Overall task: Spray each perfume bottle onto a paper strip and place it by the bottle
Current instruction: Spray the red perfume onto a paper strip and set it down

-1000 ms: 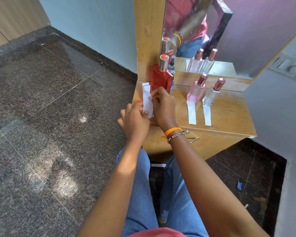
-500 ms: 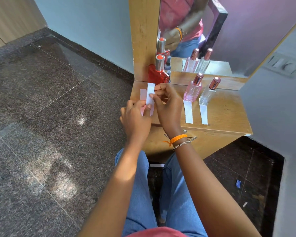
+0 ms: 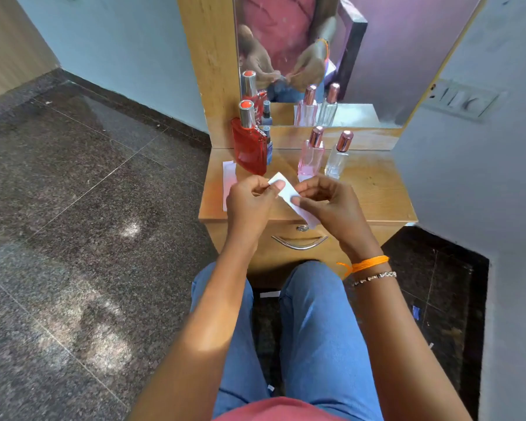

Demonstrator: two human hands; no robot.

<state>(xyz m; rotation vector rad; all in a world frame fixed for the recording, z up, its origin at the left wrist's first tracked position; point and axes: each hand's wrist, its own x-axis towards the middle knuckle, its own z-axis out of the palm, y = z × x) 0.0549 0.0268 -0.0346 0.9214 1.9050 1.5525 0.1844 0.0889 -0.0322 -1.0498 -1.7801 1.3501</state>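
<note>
Both my hands hold one white paper strip (image 3: 286, 191) above the front of the wooden dresser top (image 3: 374, 189). My left hand (image 3: 251, 200) pinches its upper end and my right hand (image 3: 328, 202) grips its lower part. Behind them stands a red perfume bottle (image 3: 249, 148) with a silver cap, and a small blue bottle (image 3: 268, 144) is tucked behind it. To the right stand a pink bottle (image 3: 311, 156) and a clear bottle (image 3: 337, 158), both with rose-gold caps. More paper strips (image 3: 229, 180) lie left of the red bottle. My hands hide the strips in front of the pink and clear bottles.
A mirror (image 3: 310, 56) rises behind the bottles and reflects them and my hands. A drawer with a metal handle (image 3: 299, 241) sits under the top. A wall with a switch plate (image 3: 465, 100) is close on the right. Granite floor (image 3: 73, 208) spreads to the left.
The strip has come off the pile at the left and moved right to the middle, tilted between both hands. The camera has shifted closer and more square to the dresser.
</note>
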